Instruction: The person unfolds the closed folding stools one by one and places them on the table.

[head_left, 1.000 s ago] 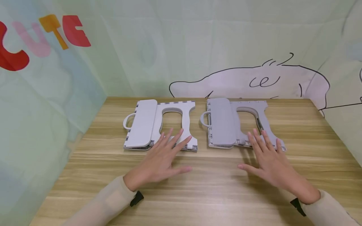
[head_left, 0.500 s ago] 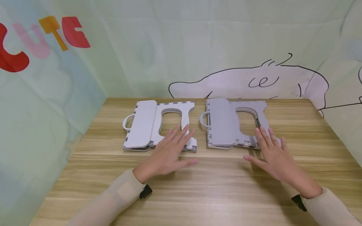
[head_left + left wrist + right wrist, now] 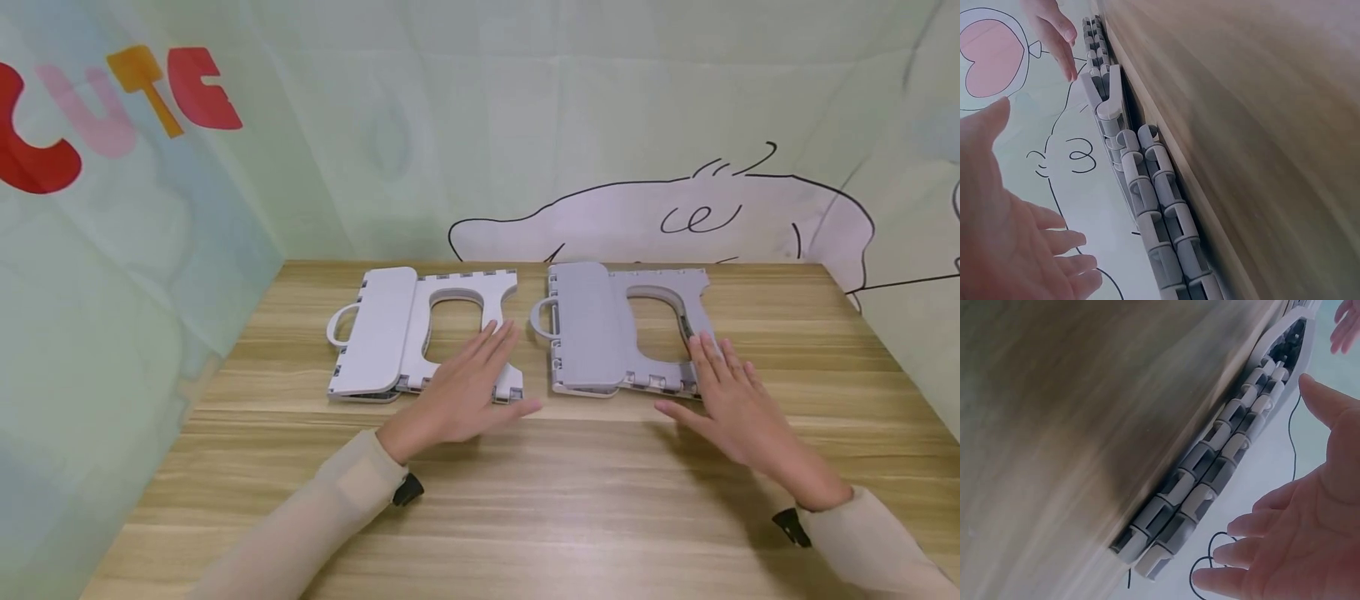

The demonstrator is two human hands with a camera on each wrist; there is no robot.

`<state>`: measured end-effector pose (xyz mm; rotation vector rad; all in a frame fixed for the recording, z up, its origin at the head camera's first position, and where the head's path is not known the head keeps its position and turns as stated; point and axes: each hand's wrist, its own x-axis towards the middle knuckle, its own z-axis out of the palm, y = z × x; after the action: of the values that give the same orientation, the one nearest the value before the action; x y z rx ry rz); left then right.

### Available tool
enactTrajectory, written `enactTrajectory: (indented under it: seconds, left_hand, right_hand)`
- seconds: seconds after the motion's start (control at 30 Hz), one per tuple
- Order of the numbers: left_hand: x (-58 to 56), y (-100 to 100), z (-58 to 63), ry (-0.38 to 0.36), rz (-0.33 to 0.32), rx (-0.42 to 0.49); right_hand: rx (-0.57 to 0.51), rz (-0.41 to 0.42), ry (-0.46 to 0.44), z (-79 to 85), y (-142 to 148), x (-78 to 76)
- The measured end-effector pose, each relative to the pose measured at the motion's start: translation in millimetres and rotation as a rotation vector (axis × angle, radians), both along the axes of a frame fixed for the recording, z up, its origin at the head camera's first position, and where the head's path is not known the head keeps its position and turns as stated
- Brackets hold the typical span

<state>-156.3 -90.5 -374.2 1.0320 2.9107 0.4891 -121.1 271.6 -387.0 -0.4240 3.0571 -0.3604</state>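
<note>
Grip of the left hand (image 3: 463, 393), above the white folding stool (image 3: 407, 333), was wide, as was that of the right hand (image 3: 742, 415), above the grey stool (image 3: 609, 329). Both stools lay side by side on the bench (image 3: 540, 508).

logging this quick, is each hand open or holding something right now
Left hand: open, holding nothing, over the white folded stool.
Right hand: open, holding nothing, by the grey folded stool.

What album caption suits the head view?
On a wooden table, left hand above a white folded stool, right hand above a grey folded stool.
</note>
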Motion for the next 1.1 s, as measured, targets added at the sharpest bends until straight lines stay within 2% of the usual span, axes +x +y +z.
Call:
enactTrajectory:
  seconds: [0.13,0.47,0.73,0.97,1.1]
  left_hand:
    - [-8.1,6,-0.5,-0.045,0.017,0.029]
    - [-27.7,21,-1.4,-0.121,0.126,0.199]
    - [-39.8,33,1.8,-0.255,0.183,0.31]
    - [-50.3,42,3.4,-0.361,0.275,0.43]
    - [-55.6,48,4.4,-0.422,0.326,0.462]
  right_hand:
    - [-0.002,-0.007,-0.02,-0.7,3,-2.7]
    - [-0.021,-0.013,-0.048,-2.9,8,-4.4]
    - [-0.018,-0.02,-0.044,-2.3,10,-5.2]
    - [-0.025,-0.021,-0.045,-2.7,11,-4.9]
    - [-0.031,-0.02,-0.043,-4.2,12,-4.2]
